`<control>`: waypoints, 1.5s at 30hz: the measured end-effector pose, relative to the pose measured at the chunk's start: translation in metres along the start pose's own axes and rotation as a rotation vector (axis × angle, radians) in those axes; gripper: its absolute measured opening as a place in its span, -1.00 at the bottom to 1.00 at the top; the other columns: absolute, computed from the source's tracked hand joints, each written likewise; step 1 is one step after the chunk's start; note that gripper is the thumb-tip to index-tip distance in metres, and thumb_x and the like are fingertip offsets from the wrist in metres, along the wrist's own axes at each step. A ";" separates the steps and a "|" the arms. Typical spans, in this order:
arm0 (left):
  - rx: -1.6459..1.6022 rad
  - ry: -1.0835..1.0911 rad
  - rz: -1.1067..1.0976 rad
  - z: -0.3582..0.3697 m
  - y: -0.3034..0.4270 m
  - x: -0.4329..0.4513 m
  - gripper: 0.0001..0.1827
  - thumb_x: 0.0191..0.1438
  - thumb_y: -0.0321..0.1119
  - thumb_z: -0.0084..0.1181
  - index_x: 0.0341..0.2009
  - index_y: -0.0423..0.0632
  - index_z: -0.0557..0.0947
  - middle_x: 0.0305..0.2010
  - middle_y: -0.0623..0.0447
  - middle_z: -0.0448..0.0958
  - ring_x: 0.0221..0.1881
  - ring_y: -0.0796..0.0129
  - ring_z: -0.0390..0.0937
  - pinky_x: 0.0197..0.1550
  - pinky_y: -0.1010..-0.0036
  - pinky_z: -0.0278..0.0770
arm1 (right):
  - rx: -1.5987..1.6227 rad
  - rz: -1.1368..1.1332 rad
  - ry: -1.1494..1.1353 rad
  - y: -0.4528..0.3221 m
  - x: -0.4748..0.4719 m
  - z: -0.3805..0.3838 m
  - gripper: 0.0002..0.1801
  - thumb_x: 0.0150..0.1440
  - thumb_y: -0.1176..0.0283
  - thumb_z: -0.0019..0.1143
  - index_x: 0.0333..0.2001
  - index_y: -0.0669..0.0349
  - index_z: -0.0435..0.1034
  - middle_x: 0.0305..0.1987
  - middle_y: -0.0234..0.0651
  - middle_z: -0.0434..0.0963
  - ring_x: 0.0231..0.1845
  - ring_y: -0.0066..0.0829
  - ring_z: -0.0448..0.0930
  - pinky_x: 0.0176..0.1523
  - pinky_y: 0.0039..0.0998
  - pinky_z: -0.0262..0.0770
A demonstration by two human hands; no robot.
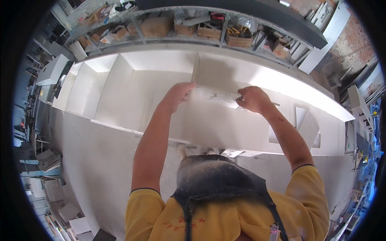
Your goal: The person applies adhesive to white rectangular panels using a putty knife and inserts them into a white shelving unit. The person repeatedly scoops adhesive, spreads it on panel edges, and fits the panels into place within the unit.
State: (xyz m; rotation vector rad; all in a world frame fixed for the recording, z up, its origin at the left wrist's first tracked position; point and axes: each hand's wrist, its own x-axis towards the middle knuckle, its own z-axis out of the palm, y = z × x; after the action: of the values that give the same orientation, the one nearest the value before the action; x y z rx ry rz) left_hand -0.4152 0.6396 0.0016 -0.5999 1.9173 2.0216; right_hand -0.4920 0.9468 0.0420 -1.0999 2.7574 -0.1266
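A long white cabinet carcass lies on its back before me, divided into compartments at its left part. My left hand rests at the upright divider, its fingers around the left end of a pale panel with grey smudges. The panel's right end is between the thumb and fingers of my right hand. The panel spans from the divider to the right, inside the carcass. Right of my right arm, a loose white piece stands tilted near rectangular cut-outs in the carcass's base.
Beyond the carcass runs a metal shelf with cardboard boxes, one holding yellow-handled tools. A long dark board lies on top of it. White boards lean at the right back. Cut panels lie at the lower left.
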 end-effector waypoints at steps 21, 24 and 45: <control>0.144 0.082 -0.001 0.001 0.015 0.010 -0.61 0.14 -0.06 0.24 -0.23 -0.18 0.67 -0.26 0.03 0.62 -0.26 0.28 0.55 -0.06 0.27 0.47 | 0.025 0.041 -0.025 -0.001 -0.001 0.003 -0.73 0.12 0.32 -0.01 -0.23 0.26 0.52 -0.24 -0.03 0.64 -0.10 0.01 0.62 0.04 -0.06 0.53; 0.194 0.090 -0.026 0.002 0.017 0.002 -0.48 0.16 0.03 0.24 -0.03 -0.19 0.63 -0.11 0.01 0.63 -0.12 0.26 0.57 0.01 0.22 0.47 | -0.001 0.025 -0.003 -0.002 -0.008 -0.001 -0.73 0.12 0.32 -0.04 -0.25 0.25 0.52 -0.22 -0.03 0.64 -0.09 0.01 0.62 0.05 -0.07 0.53; -0.169 0.067 1.005 -0.019 0.053 -0.266 -0.12 0.36 -0.01 -0.07 0.51 -0.24 -0.11 0.54 -0.27 0.01 0.49 0.02 0.11 0.46 0.17 0.08 | 1.548 0.254 0.668 -0.277 -0.202 -0.033 -0.74 0.10 0.45 0.42 -0.15 0.34 0.58 -0.17 -0.27 0.71 -0.20 -0.56 0.65 -0.07 -0.47 0.62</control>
State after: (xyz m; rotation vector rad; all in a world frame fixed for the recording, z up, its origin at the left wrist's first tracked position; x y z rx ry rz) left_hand -0.2067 0.6366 0.1767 0.3924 2.3664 2.7439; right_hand -0.1675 0.8863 0.1390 -0.2100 1.9793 -2.3263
